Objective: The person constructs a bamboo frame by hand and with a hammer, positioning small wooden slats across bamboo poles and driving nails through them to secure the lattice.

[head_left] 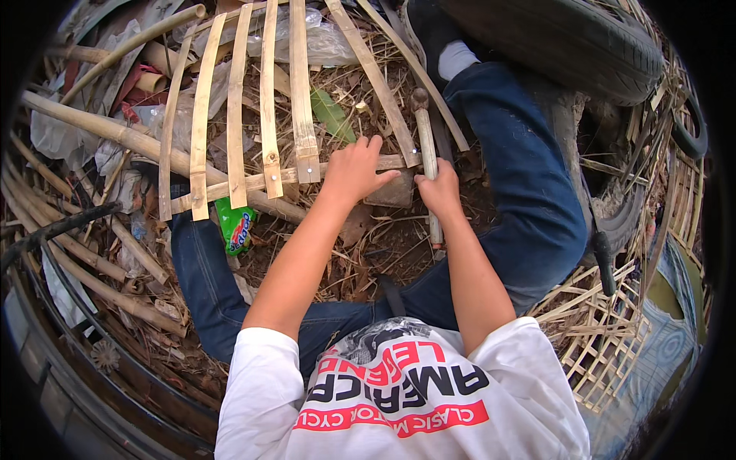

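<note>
A frame of pale bamboo slats [236, 107] fans out ahead of me, joined at its near side to a bamboo crosspiece [287, 175]. Nail heads show on several slats. My left hand [353, 170] is over the crosspiece, which passes between its thumb and fingers; the finger undersides are hidden. Closed around the pale handle of a hammer [422, 126] is my right hand [439, 190], just right of the crosspiece's end. The hammer's dark head points away from me. Below the crosspiece, between my hands, lies a flat greyish block [391, 192].
Bamboo poles [115, 132] and plastic scraps lie at left, with a green packet [234, 226] by my left leg. A tyre [560, 46] stands at far right. Woven bamboo lattice [609, 345] lies at right, and a dark metal frame [84, 307] at lower left.
</note>
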`<state>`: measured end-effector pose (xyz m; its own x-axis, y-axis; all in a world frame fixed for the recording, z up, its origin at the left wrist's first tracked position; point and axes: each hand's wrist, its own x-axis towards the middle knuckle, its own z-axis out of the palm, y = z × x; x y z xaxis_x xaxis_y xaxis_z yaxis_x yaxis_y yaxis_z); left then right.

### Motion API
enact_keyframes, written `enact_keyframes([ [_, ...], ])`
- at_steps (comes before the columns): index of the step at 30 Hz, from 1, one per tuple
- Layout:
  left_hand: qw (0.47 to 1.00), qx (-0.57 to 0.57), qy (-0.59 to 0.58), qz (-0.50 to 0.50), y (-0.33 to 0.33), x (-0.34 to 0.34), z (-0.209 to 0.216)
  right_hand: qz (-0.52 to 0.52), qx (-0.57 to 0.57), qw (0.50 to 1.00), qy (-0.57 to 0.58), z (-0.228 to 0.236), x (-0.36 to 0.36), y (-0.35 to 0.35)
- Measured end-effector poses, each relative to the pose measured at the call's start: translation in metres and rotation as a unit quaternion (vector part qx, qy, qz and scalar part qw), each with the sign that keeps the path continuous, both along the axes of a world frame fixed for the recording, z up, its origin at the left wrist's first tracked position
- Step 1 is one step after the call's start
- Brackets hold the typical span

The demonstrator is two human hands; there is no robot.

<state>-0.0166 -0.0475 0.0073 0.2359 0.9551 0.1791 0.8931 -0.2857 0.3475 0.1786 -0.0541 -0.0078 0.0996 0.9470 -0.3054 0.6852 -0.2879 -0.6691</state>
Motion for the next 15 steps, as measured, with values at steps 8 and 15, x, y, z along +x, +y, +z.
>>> enact_keyframes([
  [8, 0.961, -0.270, 0.050, -0.039, 0.010, 0.005, 0.033, -0.053, -0.050, 0.989, 0.125, 0.002, 0.001, 0.002],
  [15, 0.994, -0.059, 0.049, -0.082, 0.038, 0.018, 0.022, -0.053, -0.009, 0.983, 0.174, -0.004, -0.009, -0.002],
])
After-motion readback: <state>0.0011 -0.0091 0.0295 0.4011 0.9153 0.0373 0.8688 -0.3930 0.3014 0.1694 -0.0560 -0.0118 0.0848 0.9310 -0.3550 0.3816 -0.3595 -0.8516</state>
